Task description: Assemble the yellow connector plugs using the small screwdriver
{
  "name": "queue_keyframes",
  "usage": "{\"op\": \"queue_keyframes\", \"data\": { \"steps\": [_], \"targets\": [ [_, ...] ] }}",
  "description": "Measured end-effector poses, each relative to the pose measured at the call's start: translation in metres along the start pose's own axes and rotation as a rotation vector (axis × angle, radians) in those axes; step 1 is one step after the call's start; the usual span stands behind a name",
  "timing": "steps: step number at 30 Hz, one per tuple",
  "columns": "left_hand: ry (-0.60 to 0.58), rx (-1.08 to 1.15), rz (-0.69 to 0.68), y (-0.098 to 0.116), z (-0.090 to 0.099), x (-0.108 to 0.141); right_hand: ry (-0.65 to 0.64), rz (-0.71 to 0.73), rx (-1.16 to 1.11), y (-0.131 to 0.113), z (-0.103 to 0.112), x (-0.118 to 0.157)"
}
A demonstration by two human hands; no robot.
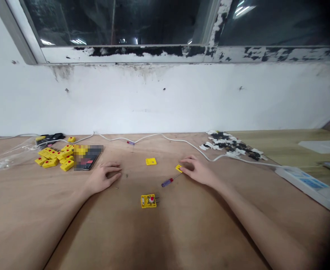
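Note:
My left hand (104, 178) rests on the wooden table with its fingers apart and nothing in them. Between thumb and fingers, my right hand (195, 169) pinches a small yellow piece (179, 168). Just below that piece lies a screwdriver (167, 182) with a purple and red handle. A yellow cover (150, 161) lies flat between the hands. Nearer to me is an opened yellow housing (148, 201) with a red part inside and metal pins pointing right. Tiny screws (127, 175) lie beside my left hand.
Several yellow blocks (50, 156) and a phone (90, 157) lie at left, near a clear plastic bag (10, 157). A white cable (182, 140) crosses the back. Black and white parts (229, 143) are heaped at back right, with a power strip (305, 183) further right.

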State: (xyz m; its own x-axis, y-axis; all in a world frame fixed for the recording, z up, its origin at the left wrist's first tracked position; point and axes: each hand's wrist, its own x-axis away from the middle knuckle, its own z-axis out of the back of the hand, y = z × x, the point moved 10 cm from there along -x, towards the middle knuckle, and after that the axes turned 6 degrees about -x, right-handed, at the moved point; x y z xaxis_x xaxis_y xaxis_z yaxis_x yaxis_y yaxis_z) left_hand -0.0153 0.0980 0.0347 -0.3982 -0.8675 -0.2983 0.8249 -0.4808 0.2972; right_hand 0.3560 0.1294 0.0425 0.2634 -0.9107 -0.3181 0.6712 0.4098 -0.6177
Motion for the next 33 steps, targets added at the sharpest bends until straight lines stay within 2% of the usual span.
{"op": "queue_keyframes", "data": {
  "steps": [4,9,12,17,21,23,27,33],
  "targets": [
    [0.035,0.085,0.118,-0.016,0.004,-0.001,-0.05,-0.02,-0.053,0.013,0.0,-0.002],
    [0.052,0.13,0.161,-0.023,0.003,-0.002,0.036,-0.055,-0.066,0.014,0.005,-0.003],
    [0.047,0.109,0.145,-0.021,0.002,-0.003,0.069,-0.018,-0.045,0.006,0.005,-0.003],
    [0.048,0.083,0.108,-0.017,0.002,-0.002,-0.065,0.128,-0.047,-0.02,-0.013,0.001],
    [0.033,0.075,0.094,-0.016,0.003,-0.002,-0.004,0.155,-0.039,-0.022,-0.007,0.002],
    [0.026,0.069,0.071,-0.011,0.004,-0.001,0.023,0.146,-0.03,-0.017,-0.005,0.002],
    [0.041,0.014,-0.007,0.01,0.006,0.0,-0.021,0.151,-0.026,-0.01,-0.015,0.002],
    [0.04,-0.042,-0.022,0.036,-0.007,-0.001,-0.092,0.201,-0.028,-0.024,-0.031,0.006]
  ]
}}
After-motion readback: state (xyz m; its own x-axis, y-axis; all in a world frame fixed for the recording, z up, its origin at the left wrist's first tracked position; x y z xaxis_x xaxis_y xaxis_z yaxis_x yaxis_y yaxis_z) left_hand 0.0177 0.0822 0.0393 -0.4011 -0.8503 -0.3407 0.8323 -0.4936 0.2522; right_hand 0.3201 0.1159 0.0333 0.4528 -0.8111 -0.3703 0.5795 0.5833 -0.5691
